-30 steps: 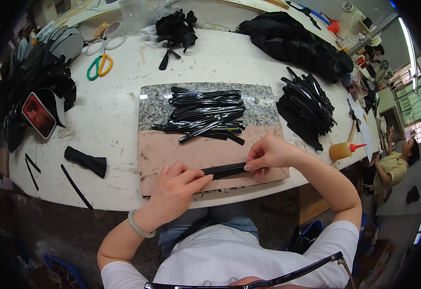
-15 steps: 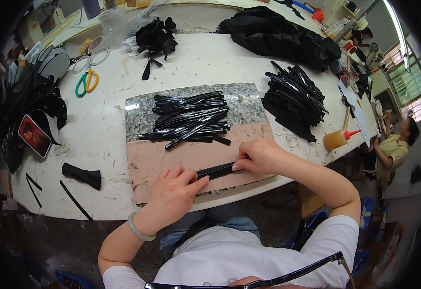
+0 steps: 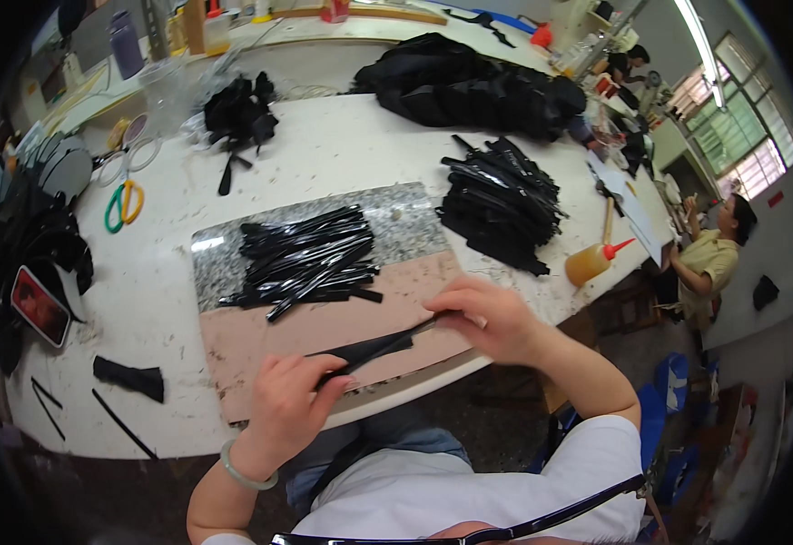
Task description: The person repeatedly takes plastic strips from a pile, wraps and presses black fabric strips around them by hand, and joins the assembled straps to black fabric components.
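Between my two hands a narrow black strip (image 3: 425, 324) is stretched at a slant. My left hand (image 3: 289, 395) is closed on its near left end, and my right hand (image 3: 492, 320) pinches the far right end. Under it, a wider black strip (image 3: 360, 349) lies on a pinkish-tan sheet (image 3: 242, 350). That sheet covers the near part of a grey speckled stone slab (image 3: 219, 263). Just beyond my hands, a stack of glossy black strips (image 3: 310, 250) rests across slab and sheet.
To the right are a heap of black strips (image 3: 505, 195) and an amber bottle with red nozzle (image 3: 587, 265). Scissors (image 3: 124, 204), a dark cloth piece (image 3: 130, 377) and a red-screened phone (image 3: 40, 307) lie left. A black fabric bundle (image 3: 469, 86) sits at the back. Another person (image 3: 712, 259) is off right.
The narrow strip has come up from the wider piece, now slanting between my hands. My right hand has lifted and its fingers have shifted. The whole view has swung a little.
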Tool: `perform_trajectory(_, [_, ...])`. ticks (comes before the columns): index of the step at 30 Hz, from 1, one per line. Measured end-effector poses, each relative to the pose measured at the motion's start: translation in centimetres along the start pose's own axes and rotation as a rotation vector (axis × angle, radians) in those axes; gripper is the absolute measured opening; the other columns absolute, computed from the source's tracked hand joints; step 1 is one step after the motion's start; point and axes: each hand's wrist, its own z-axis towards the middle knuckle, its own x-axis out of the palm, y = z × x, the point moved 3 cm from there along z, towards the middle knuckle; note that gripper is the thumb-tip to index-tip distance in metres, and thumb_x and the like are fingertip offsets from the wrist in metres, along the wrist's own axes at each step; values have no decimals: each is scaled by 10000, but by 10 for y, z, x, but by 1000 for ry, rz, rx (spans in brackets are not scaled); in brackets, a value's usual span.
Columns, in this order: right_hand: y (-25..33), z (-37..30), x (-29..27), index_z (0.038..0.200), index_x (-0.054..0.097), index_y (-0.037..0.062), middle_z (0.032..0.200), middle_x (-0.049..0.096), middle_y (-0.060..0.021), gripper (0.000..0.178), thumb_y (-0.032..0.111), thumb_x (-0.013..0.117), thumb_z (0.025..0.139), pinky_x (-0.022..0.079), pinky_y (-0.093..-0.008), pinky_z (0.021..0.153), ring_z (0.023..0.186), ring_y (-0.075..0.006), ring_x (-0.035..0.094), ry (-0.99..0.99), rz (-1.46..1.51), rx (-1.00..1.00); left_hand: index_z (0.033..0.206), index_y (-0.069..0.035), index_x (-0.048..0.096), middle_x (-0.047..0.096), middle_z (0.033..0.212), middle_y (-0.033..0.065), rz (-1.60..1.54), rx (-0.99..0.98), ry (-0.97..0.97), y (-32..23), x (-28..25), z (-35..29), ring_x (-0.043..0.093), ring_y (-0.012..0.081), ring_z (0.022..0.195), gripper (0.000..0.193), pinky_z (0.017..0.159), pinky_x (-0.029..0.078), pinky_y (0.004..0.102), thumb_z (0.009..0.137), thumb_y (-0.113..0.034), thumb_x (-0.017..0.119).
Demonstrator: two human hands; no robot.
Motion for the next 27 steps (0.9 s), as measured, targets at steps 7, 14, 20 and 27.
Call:
perform_trajectory(7, [-141, -38, -141, 1079, 697, 43, 853, 665, 9, 201, 168, 651, 928, 516, -231, 690, 748, -75, 633, -484, 253, 683, 1072, -43, 656, 649, 788, 47, -76, -202, -226, 29, -36, -14, 577, 183, 708, 263, 699, 446, 326, 820, -60, 731])
perform_trajectory(14, [-124, 6, -109, 977, 688, 14, 1018, 638, -141, 214, 120, 712, 793, 475, -401, 875, 1014, -310, 577, -427, -684, 258, 1026, 1, 672, 643, 869, 92, 19, -296, -284, 69, -69, -4, 595, 173, 772, 180, 712, 476, 292, 849, -34, 681])
perform_trajectory(20, [-45, 91, 68, 926, 692, 61, 955, 624, -64, 199, 83, 752, 738, 466, -369, 817, 948, -265, 573, 55, -105, -275, 988, -15, 685, 646, 955, 95, 171, -128, -135, 94, -50, 22, 565, 258, 929, 186, 831, 469, 348, 805, -45, 705])
perform_trajectory(27, [-26, 114, 127, 915, 693, 87, 960, 625, -29, 151, 119, 715, 770, 445, -340, 853, 961, -218, 566, 179, -158, -374, 980, -24, 712, 631, 931, 82, 145, -123, -56, 105, -32, 33, 554, 263, 904, 177, 813, 481, 350, 805, -32, 695])
